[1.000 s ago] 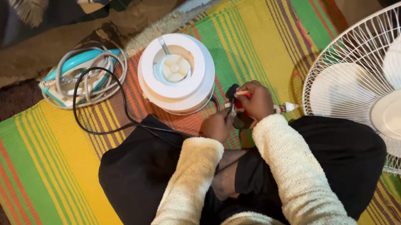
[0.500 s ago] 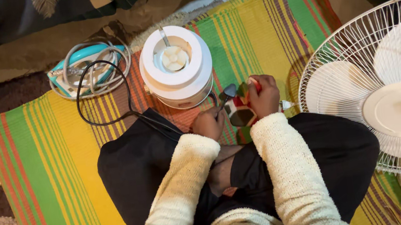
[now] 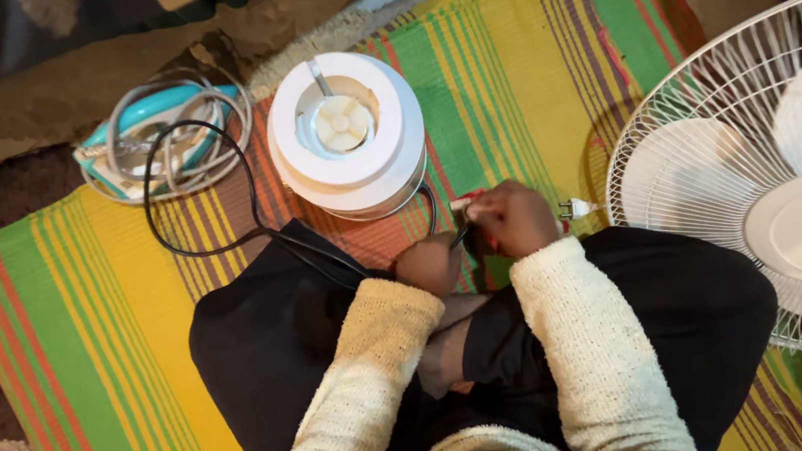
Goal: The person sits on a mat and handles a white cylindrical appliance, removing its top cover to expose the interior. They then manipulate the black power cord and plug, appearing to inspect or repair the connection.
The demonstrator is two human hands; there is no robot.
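Observation:
I sit cross-legged on a striped mat [image 3: 80, 323]. My right hand [image 3: 514, 220] is closed around a red-handled tool whose tip points left at about [image 3: 467, 204]. My left hand [image 3: 431, 265] is closed on a small dark part at the end of a black cord [image 3: 222, 241], just below the tool tip. The cord loops left across the mat and back toward a white round appliance base [image 3: 347, 133] that stands right in front of my hands. What the left hand grips is mostly hidden.
A teal clothes iron [image 3: 149, 133] wrapped in its grey cord lies at the far left. A white fan [image 3: 779, 182] with a wire guard lies at the right, its white plug [image 3: 577, 207] beside my right hand. Brown carpet borders the mat.
Both hands have dropped slightly lower and closer to my lap. The red tool has turned so its tip now points left. The view shifted a little.

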